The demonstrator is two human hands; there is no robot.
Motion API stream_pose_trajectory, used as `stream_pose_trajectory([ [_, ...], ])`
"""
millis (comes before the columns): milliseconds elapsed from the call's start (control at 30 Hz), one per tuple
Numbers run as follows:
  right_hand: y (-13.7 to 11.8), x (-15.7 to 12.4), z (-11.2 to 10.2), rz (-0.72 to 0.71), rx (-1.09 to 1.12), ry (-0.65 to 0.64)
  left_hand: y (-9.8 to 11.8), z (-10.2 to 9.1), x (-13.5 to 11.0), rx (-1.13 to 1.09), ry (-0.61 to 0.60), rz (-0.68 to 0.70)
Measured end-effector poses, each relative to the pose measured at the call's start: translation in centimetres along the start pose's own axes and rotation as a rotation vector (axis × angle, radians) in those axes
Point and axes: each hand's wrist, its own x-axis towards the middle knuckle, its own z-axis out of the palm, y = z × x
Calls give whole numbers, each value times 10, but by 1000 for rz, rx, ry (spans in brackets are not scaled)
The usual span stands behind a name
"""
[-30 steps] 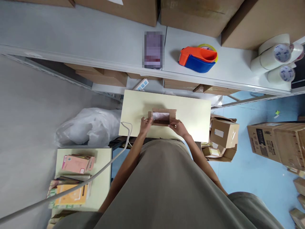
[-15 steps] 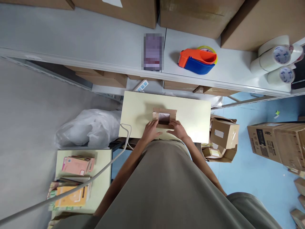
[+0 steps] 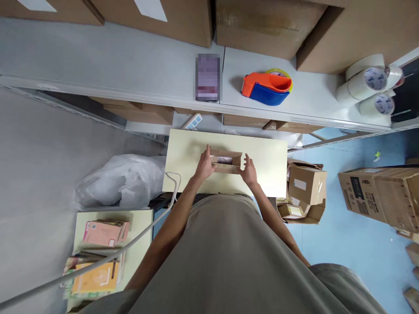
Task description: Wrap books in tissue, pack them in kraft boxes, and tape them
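Note:
A small open cardboard box (image 3: pixel 231 170) lies on the pale yellow tabletop (image 3: pixel 268 170) in front of me, its flaps raised around the opening. Something whitish (image 3: pixel 225 160) shows inside, too small to name. At the box's left end is my left hand (image 3: pixel 204 166), the thumb over the near flap and the fingers stretched along the outer side, gripping that end. My right hand (image 3: pixel 249 172) is at the right end with fingers spread and curved; its thumb is near the box corner, and the other fingers stand apart from the cardboard.
Behind the table, a grey shelf (image 3: pixel 131 61) carries an orange and blue tape dispenser (image 3: pixel 266 88), a blurred-out rectangular item (image 3: pixel 207 77), tape rolls (image 3: pixel 363 85) and large cartons. A plastic bag (image 3: pixel 121 181) and a cable (image 3: pixel 144 240) are left; a carton of boxes (image 3: pixel 307 187) is right.
Both hands have moved from the box's near corners out to its two ends. The near flap has come up, and the right fingers have lifted off and spread. The view has shifted slightly.

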Motion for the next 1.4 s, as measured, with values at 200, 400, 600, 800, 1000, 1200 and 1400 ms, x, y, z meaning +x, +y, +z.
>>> stream_pose_trajectory([
  [200, 5, -9, -1, -117, 57, -11, 3, 1, -25, 114, 5, 88],
  [400, 11, -24, 8, -64, 206, 10, 3, 12, -51, 140, 55, 6],
  [600, 19, -29, -4, 58, 284, 106, 15, 28, -57, 175, 34, 15],
  [800, 22, -24, -13, 158, 198, 111, 25, 34, -51, 284, -45, 100],
  [1000, 16, -22, -14, 117, 50, 55, 25, 28, -47, 353, -48, 145],
  [1200, 3, -21, -15, -31, -163, 108, 28, 23, -48, 398, -54, 142],
  [1400, -64, 14, -84, -449, -169, 428, 60, -2, -26, 388, -144, 117],
])
